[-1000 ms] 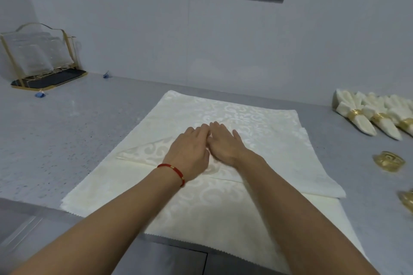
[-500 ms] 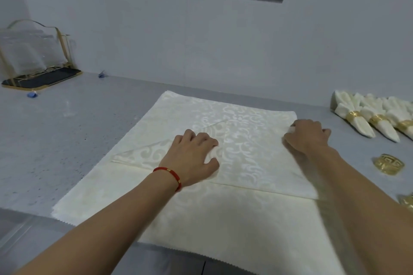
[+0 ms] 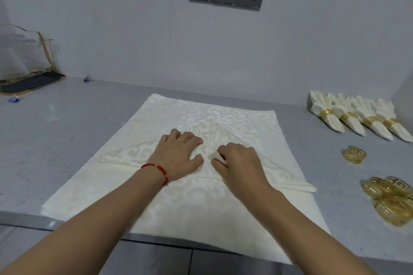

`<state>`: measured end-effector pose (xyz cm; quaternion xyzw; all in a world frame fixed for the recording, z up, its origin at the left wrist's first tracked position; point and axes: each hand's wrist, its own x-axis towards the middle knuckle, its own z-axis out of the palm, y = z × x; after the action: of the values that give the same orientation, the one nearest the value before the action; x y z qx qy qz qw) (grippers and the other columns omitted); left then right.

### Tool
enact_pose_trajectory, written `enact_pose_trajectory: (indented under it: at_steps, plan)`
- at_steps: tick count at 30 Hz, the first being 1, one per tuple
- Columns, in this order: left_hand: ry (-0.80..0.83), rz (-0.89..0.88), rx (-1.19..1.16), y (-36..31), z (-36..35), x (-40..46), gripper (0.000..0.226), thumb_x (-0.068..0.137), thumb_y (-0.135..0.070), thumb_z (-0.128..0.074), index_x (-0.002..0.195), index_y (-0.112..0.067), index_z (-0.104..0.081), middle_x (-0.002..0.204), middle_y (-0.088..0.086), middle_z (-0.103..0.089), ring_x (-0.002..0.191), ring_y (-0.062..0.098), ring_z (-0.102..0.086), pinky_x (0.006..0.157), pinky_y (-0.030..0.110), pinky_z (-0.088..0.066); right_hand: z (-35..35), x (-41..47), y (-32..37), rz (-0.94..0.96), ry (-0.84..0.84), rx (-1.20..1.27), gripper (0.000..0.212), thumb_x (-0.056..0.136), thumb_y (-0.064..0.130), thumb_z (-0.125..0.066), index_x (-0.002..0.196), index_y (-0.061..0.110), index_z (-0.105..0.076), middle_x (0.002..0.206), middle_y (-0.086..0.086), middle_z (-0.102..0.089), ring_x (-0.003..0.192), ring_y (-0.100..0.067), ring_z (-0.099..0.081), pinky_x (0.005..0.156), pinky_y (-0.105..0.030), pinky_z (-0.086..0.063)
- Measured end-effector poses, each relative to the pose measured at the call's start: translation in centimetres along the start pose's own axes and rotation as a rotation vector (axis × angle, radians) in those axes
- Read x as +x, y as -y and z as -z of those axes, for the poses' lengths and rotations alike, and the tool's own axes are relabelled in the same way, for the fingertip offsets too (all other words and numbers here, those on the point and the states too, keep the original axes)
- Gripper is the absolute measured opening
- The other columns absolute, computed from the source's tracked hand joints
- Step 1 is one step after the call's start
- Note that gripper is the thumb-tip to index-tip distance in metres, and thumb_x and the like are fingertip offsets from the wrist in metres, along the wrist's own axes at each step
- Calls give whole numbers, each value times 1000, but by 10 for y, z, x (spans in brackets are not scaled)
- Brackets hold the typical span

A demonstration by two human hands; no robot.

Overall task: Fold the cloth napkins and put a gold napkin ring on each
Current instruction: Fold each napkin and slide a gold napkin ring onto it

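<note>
A grey countertop [image 3: 67,140] is filling the frame, with a stack of cream damask napkins [image 3: 201,212] lying at centre; the top napkin [image 3: 225,136] is sitting folded into a triangle. The left hand [image 3: 178,158] is pressing flat on it, fingers loosely bent, while the right hand [image 3: 239,163] is pinching a folded corner. Four ringed napkins [image 3: 357,118] are lying at upper right, loose gold rings [image 3: 388,198] below them
</note>
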<state>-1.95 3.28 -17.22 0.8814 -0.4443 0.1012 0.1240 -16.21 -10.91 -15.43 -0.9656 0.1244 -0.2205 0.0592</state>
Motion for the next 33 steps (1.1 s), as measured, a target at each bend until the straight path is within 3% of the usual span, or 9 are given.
enact_pose_trajectory:
  at_steps: [2, 5, 13, 16, 18, 22, 27, 30, 33]
  plan:
    - [0, 1, -12, 0, 0, 0, 67, 78, -62, -21, 136, -39, -48, 141, -17, -47, 114, 16, -34, 98, 34, -31, -3, -6, 0, 21, 35, 79, 27, 96, 42, -52, 74, 27, -57, 77, 9, -54, 78, -17, -51, 76, -38, -41]
    - [9, 6, -23, 1, 0, 0, 67, 79, -62, -22, 136, -39, -48, 141, -17, -47, 115, 17, -34, 99, 35, -31, -2, -20, -6, 91, 80, 110, 43, 92, 57, -47, 111, 26, -70, 102, 13, -60, 96, -12, -53, 88, -34, -42]
    - [17, -34, -16, -1, 2, -3, 62, 86, -78, -26, 143, -56, -32, 142, -12, -46, 117, 20, -33, 102, 38, -29, 14, -28, -3, 112, 135, 194, 49, 90, 38, -36, 119, 24, -73, 115, 14, -63, 109, -11, -53, 97, -37, -44]
    - [33, -39, 17, -1, 1, -3, 61, 82, -82, -28, 141, -63, -32, 145, -9, -42, 120, 20, -31, 104, 38, -27, 25, -29, -8, -77, 92, 317, 35, 95, 29, -48, 123, 27, -70, 124, 13, -64, 120, -9, -53, 106, -33, -42]
    - [33, -36, 19, -1, 1, -3, 62, 81, -82, -27, 140, -63, -33, 146, -10, -41, 120, 20, -31, 105, 38, -28, 38, -30, -20, -213, 34, 192, 33, 96, 28, -52, 126, 25, -64, 127, 6, -61, 122, -17, -52, 104, -38, -42]
    - [2, -87, 65, -5, 4, -5, 62, 82, -79, -22, 140, -60, -36, 147, -10, -38, 123, 23, -34, 103, 40, -31, 65, -39, -64, -547, 260, -48, 29, 101, 40, -43, 121, 21, -52, 116, -2, -58, 103, -25, -59, 91, -44, -49]
    - [-68, -283, 71, -9, 10, -6, 38, 93, -61, -33, 122, -47, -53, 129, -15, -50, 123, 20, -41, 93, 39, -37, 87, -46, -100, -641, 265, 536, 7, 100, 25, -62, 106, 24, -66, 95, -2, -67, 71, -14, -58, 63, -29, -45]
    - [-81, -373, 9, -9, 9, -5, 27, 96, -51, -39, 106, -39, -60, 112, -19, -57, 111, 13, -49, 84, 33, -36, 104, -40, -100, -568, 103, 1059, 12, 98, 12, -63, 102, 7, -74, 87, -12, -61, 57, -14, -47, 55, -25, -38]
    - [-56, -367, -130, -8, 9, -5, 29, 92, -51, -44, 104, -35, -64, 109, -19, -60, 104, 11, -54, 82, 35, -41, 111, -16, -93, -528, 94, 1509, 32, 93, 14, -50, 107, -5, -71, 96, -18, -67, 62, -17, -55, 56, -24, -45]
